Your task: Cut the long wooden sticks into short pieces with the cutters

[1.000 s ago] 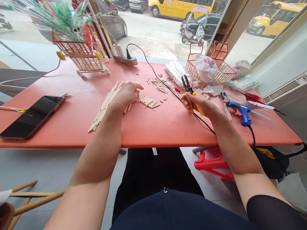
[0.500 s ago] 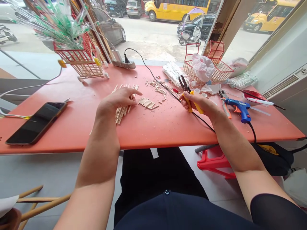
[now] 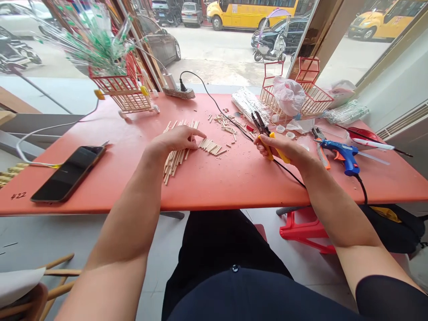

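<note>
— Where do our long, pale wooden sticks (image 3: 173,166) lie?
— Under and beside our left hand (image 3: 180,138), on the coral-red tabletop (image 3: 227,187); we cannot tell whether its fingers pinch any.
— And our short, pale wooden pieces (image 3: 210,146)?
— Just beyond that hand's fingertips, in a slanting row.
— What do we grip?
— Our right hand (image 3: 276,146) wraps the yellow-handled dark metal pliers (image 3: 262,126), well apart from the sticks; the blue plastic glue gun (image 3: 346,156) lies farther right.
</note>
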Tool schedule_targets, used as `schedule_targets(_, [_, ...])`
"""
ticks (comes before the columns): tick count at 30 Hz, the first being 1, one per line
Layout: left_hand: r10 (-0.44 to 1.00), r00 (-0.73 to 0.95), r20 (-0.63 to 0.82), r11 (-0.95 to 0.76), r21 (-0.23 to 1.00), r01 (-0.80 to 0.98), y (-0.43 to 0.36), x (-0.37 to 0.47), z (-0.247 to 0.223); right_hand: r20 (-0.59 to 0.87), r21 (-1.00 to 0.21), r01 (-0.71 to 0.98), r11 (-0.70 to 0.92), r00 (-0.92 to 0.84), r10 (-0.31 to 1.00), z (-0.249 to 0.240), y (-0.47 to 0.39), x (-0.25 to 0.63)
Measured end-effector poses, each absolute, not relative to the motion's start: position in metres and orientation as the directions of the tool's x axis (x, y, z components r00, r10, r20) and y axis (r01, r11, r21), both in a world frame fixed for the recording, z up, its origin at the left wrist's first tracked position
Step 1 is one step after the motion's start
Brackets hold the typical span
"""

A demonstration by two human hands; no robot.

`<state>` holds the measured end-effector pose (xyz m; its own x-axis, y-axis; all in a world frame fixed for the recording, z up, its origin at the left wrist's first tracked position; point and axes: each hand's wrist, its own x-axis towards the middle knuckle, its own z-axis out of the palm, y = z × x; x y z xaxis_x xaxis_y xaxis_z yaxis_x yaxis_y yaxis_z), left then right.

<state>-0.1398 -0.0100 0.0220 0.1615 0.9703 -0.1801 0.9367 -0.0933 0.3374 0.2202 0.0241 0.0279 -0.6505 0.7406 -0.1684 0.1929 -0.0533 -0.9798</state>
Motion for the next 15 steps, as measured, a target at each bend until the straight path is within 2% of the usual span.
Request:
schedule_targets(9, [0.974, 0.209, -0.086, -0.158, 0.405, 0.901, -0.010, -0.151, 0.004, -0.119, -0.959, 0.267, 0.099, -0.691, 0.713, 0.016, 0.029, 0.228])
schedule_targets(15, [0.967, 0.246, -0.060, -0.195, 0.440, 0.877, -0.011, -0.153, 0.000, -0.140, -0.953, 0.290, 0.093, -0.689, 0.711, 0.022, 0.023, 0.228])
